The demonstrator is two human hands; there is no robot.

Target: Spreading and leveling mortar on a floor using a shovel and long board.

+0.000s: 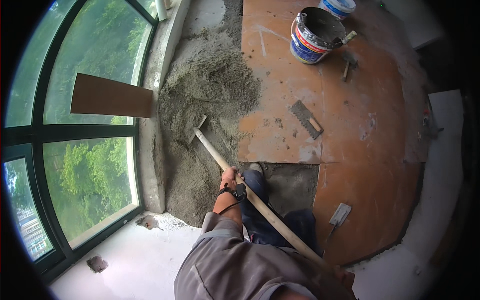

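My left hand (231, 174) is wrapped round the pale wooden handle (268, 212) of a long tool. Its flat metal head (197, 129) rests in damp grey mortar (205, 85) beside the window wall. At the lower right, my right hand (342, 277), partly hidden, grips the handle's upper end. A notched trowel (306, 119) with a wooden grip lies on the orange board floor (365, 195). A flat trowel (340, 214) lies beside my legs, its far part clearer than its handle side.
Two buckets (310, 47) (336, 8) stand at the back, a small hammer-like tool (346, 70) beside the nearer one. A window (90, 180) and narrow sill (155, 160) line the left, with a brown board (110, 95) across it. A pale slab (447, 115) stands at the right.
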